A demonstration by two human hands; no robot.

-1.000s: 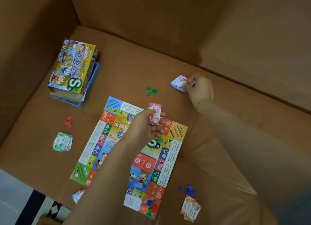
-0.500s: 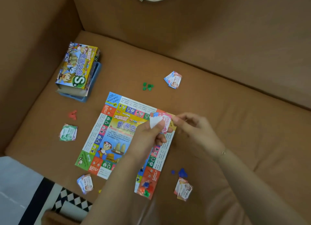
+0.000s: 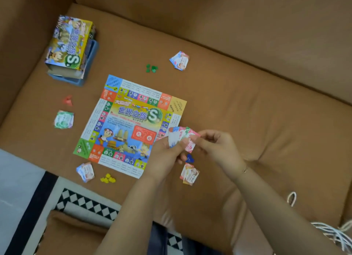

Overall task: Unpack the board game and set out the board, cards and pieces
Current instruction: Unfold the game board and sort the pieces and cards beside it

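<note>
Soft, even indoor light, faint shadows, slight overall blur, wide-angle bending.

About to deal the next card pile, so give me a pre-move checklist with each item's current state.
1. Board lies flat and fully unfolded on the sofa: ok.
2. Cards are held by both the left hand and the right hand, fanned: ok.
3. Every colour group has a card pile beside it: green pieces, red pieces, yellow pieces, blue pieces: ok.
4. Piles hold equal card counts: cannot tell.
5. Box sits clear of the board: ok.
</note>
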